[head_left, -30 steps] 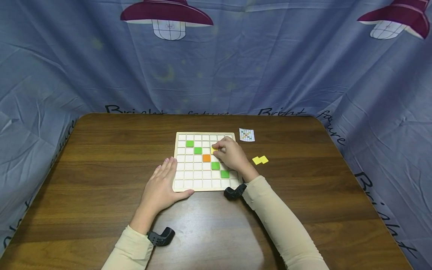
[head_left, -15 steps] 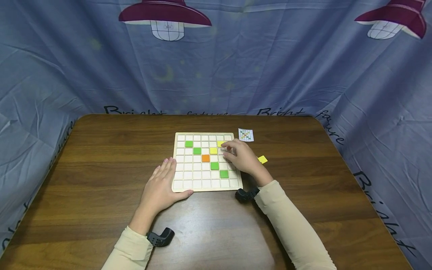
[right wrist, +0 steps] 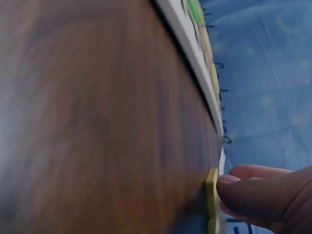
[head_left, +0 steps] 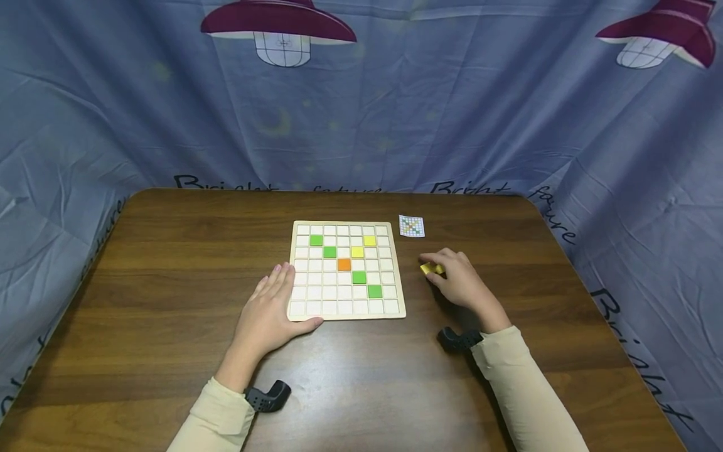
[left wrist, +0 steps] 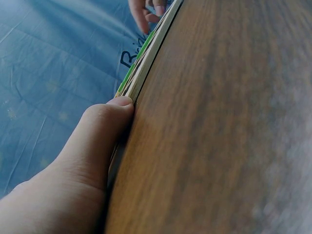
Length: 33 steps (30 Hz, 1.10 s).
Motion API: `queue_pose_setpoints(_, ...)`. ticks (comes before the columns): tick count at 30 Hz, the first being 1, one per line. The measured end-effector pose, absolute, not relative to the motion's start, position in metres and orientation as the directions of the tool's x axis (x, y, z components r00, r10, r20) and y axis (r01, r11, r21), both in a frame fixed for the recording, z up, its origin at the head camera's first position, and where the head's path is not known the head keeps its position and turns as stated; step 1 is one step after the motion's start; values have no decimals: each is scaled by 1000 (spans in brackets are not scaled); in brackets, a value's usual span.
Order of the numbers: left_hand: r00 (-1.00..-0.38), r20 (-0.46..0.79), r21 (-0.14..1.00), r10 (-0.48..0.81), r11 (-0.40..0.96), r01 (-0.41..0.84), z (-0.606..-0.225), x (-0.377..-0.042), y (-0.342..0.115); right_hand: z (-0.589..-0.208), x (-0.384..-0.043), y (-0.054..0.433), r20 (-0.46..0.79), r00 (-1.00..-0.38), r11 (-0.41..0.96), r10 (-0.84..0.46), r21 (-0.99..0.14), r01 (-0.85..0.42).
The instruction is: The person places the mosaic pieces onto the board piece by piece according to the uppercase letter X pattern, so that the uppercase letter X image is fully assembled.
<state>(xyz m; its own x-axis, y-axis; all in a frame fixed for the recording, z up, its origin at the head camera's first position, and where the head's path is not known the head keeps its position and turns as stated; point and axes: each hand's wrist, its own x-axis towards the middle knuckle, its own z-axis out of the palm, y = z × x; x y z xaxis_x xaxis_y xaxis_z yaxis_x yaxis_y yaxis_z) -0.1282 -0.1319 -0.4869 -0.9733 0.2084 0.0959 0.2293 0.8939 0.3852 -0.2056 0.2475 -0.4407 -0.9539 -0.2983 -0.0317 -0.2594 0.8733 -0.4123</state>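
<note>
2 yellow squares (head_left: 358, 252) look placed: your right hand (head_left: 462, 281) has left the board (head_left: 330, 293) for loose tiles (head_left: 427, 268), pinch unclear.

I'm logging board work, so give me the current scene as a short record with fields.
Surface: brown table
Centre: pale board with white grid
Diagonal: four green tiles, one orange tile at its middle
Branch: two yellow tiles, stepping from the orange tile toward the far right
Beyond the board's far right corner: small printed card
Left side: left hand, fingers at the board's left edge, thumb at its near edge
Right side: right hand, fingers at loose yellow tiles, grip unclear
</note>
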Motion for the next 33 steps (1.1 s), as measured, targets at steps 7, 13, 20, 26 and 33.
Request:
queue_pose_setpoints(7, -973, 99, 388, 207, 893, 229, -487, -128, -133, -445, -204, 254, -12, -958, 896, -286, -356, -263)
queue_pose_setpoints(13, -973, 105, 388, 206, 892, 231, -487, -129, -133, -446, -207, 254, 1, -969, 878, -246, -424, -223)
queue_pose_setpoints(20, -973, 98, 387, 207, 893, 229, -486, -129, -132, -448, -211, 243, 12, -981, 808, -193, -565, -166)
queue_pose_setpoints(26, -973, 101, 392, 207, 891, 230, -485, -128, -131, -450, -214, 218, 61, -979, 745, -193, -640, -187)
queue_pose_setpoints(33, -973, 96, 389, 210, 892, 231, -486, -129, -132, -451, -215, 179, 62, -967, 674, -246, -706, -217)
